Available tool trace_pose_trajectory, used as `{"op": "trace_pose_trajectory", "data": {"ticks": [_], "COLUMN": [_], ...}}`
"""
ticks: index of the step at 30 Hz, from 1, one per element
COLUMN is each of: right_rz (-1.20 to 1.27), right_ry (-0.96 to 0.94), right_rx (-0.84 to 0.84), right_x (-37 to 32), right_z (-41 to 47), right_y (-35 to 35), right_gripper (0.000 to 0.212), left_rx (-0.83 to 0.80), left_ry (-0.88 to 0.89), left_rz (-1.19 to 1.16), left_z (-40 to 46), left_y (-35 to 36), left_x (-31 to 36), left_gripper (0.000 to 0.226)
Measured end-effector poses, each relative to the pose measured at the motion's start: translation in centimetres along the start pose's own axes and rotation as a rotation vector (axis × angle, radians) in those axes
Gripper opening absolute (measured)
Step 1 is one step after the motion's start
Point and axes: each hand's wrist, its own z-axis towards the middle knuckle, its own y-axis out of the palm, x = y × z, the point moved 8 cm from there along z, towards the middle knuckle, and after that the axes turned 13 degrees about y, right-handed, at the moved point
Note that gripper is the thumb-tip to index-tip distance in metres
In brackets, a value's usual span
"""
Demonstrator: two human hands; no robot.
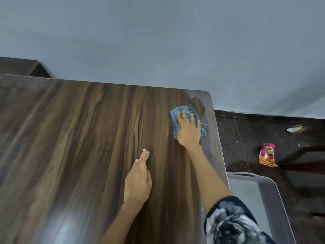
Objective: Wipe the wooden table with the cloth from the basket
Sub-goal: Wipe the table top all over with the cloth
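Pressing flat, the right hand point(189, 131) covers much of the blue cloth point(177, 113); left hand's point(138, 180) straight fingers point(145, 154) rest on the table point(79, 138).

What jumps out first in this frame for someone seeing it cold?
The right hand pressing flat on a crumpled blue cloth near the far right corner of the wooden table, with a pale smear just beyond it. The left hand rests open on the tabletop, nearer the person. Off the table's right edge, a grey basket sits on the dark floor, with a red snack packet lying beyond it.
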Motion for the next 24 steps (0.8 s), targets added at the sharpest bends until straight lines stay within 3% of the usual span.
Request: {"op": "trace_pose_trajectory", "data": {"ticks": [6,9,12,17,21,24], "right_rz": [0.033,-0.014,0.010,0.061,0.061,-0.015], "right_ry": [-0.388,-0.336,-0.197,0.007,-0.205,-0.339], "right_rx": [-0.115,-0.116,-0.156,-0.084,-0.122,-0.126], "right_x": [-1.7,3.0,6.0,2.3,-1.3,0.6], "right_z": [-13.2,-16.8,-14.8,-10.5,-16.9,-24.1], "right_y": [2.4,2.6,1.7,0.3,2.3,3.6], "right_gripper": [0.053,0.054,0.053,0.051,0.061,0.076], "left_rx": [-0.029,-0.054,-0.062,-0.044,-0.064,-0.090], "left_ry": [0.033,0.077,0.118,0.117,0.104,0.098], "left_rz": [0.040,0.100,0.159,0.170,0.173,0.170], "left_z": [-2.1,-2.8,-3.2,-4.3,-5.3,-6.3], "left_y": [-0.3,-0.4,-0.6,-0.7,-0.7,-0.7], "left_x": [0.1,0.3,0.6,0.7,0.4,0.2], "left_gripper": [0.052,0.048,0.043,0.039,0.050,0.051]}}
